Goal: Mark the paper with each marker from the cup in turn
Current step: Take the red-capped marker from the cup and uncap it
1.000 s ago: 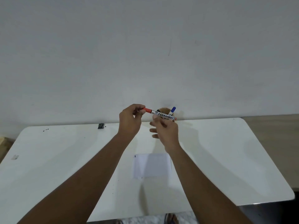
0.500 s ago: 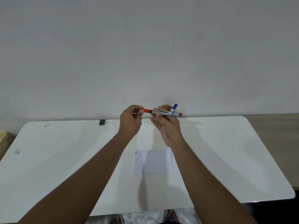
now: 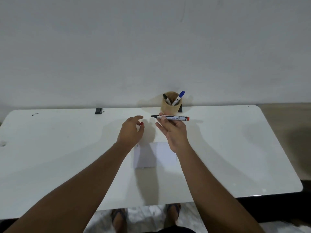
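Above the paper (image 3: 154, 155), uncapped red-ended marker (image 3: 171, 118) in right hand (image 3: 175, 132), red cap (image 3: 141, 123) in left hand (image 3: 131, 132).

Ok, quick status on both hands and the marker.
Left hand holds red cap. Right hand holds uncapped marker level. Paper unobstructed.

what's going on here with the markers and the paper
A person's right hand holds an uncapped red-ended permanent marker level above the white table. The left hand holds its small red cap. The white paper sheet lies below the hands with one small dark mark at its corner. A black marker and a blue-capped marker stand in the tan cup.
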